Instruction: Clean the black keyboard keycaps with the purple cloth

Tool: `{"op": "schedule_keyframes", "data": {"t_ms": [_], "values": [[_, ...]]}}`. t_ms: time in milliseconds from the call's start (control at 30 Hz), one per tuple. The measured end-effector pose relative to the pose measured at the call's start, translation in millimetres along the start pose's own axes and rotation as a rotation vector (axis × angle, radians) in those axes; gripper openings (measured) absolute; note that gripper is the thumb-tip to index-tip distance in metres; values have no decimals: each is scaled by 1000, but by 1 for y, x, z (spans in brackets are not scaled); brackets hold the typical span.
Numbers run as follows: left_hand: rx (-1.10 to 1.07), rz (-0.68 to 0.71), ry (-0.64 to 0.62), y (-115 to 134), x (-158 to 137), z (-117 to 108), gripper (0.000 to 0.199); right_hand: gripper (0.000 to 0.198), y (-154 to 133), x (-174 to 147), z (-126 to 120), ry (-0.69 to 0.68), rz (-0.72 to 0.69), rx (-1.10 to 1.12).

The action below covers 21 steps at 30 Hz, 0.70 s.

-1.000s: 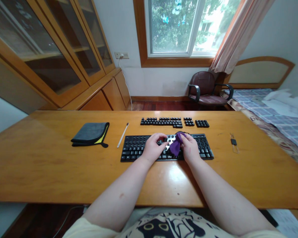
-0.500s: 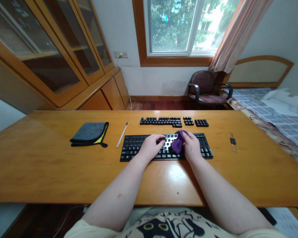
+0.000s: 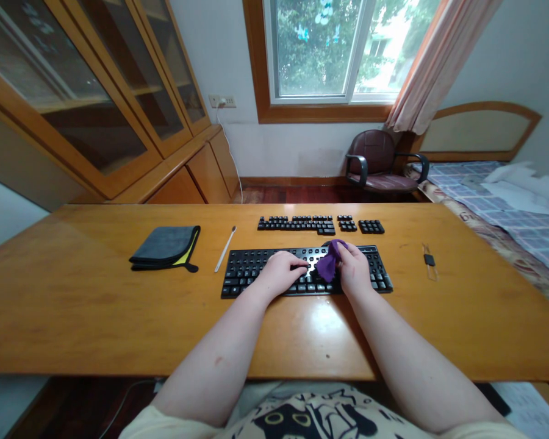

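A black keyboard point(image 3: 251, 268) lies in front of me with part of its plate bare of keycaps in the middle. Over that middle, my left hand point(image 3: 281, 272) has its thumb and index finger closed together down at the keys; anything between the fingertips is too small to make out. My right hand point(image 3: 354, 268) is closed around a purple cloth point(image 3: 329, 262), which bunches up from its fingers and hangs over the right half of the keyboard. Loose black keycaps point(image 3: 297, 225) stand in rows behind the keyboard.
On the left of the wooden desk point(image 3: 73, 305) lie a folded grey cloth point(image 3: 165, 244) and a thin white brush point(image 3: 226, 249). A small wire keycap puller point(image 3: 429, 260) rests on the right. Beyond the desk stand a chair point(image 3: 375, 158) and a bed point(image 3: 480, 183).
My left hand's thumb and index finger have moved slightly right and closed together over the keys. My right hand with the purple cloth has barely moved.
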State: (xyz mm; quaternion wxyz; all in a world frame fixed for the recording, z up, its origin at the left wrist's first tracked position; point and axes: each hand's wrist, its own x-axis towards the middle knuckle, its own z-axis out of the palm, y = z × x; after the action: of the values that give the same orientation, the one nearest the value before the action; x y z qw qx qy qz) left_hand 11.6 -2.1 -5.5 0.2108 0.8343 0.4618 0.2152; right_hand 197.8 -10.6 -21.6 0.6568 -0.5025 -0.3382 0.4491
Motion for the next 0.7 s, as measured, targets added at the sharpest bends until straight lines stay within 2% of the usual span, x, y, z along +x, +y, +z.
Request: {"op": "schedule_keyframes", "data": {"t_ms": [267, 700], "values": [[42, 29, -2, -1, 1, 3, 22, 28, 1, 1, 0, -4, 11, 2], [61, -2, 5, 4, 0, 3, 21, 32, 0, 0, 1, 0, 14, -10]]}}
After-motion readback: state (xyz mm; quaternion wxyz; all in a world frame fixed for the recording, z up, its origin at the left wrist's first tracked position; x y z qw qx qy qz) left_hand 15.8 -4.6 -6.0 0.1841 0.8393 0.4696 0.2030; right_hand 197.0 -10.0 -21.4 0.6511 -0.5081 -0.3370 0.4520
